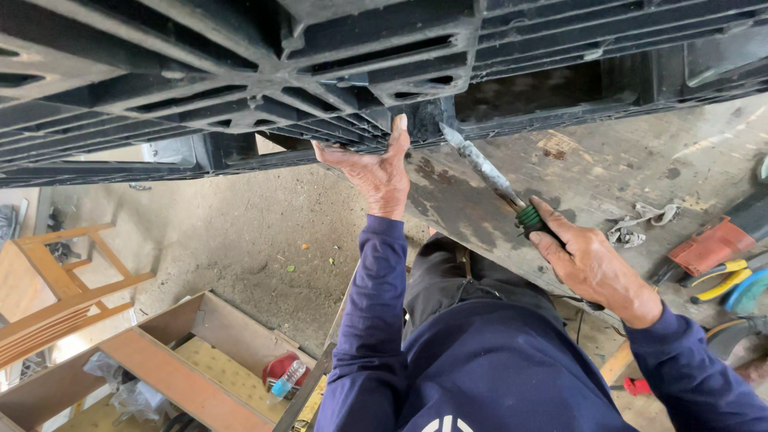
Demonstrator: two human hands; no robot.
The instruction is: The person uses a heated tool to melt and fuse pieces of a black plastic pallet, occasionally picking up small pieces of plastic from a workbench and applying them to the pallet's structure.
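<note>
overhead, left hand (376, 172) grips black pallet (240, 72); right hand (588, 264) angles soldering iron (488, 172).

Soft, even daylight, brightest at the lower left, with faint shadows, sharp focus and wide-angle bending at the edges.

One black plastic pallet (320, 72), one soldering iron (496, 180), perhaps two pliers (720, 280), one wooden chair (56, 280)

You have a matt black plastic pallet (240, 72), ribbed and dusty. Your tool (488, 172) has a dull, crusted metal blade and a green ribbed grip. The counter (608, 160) under it is worn, stained wood; the floor (232, 232) is rough grey concrete.
</note>
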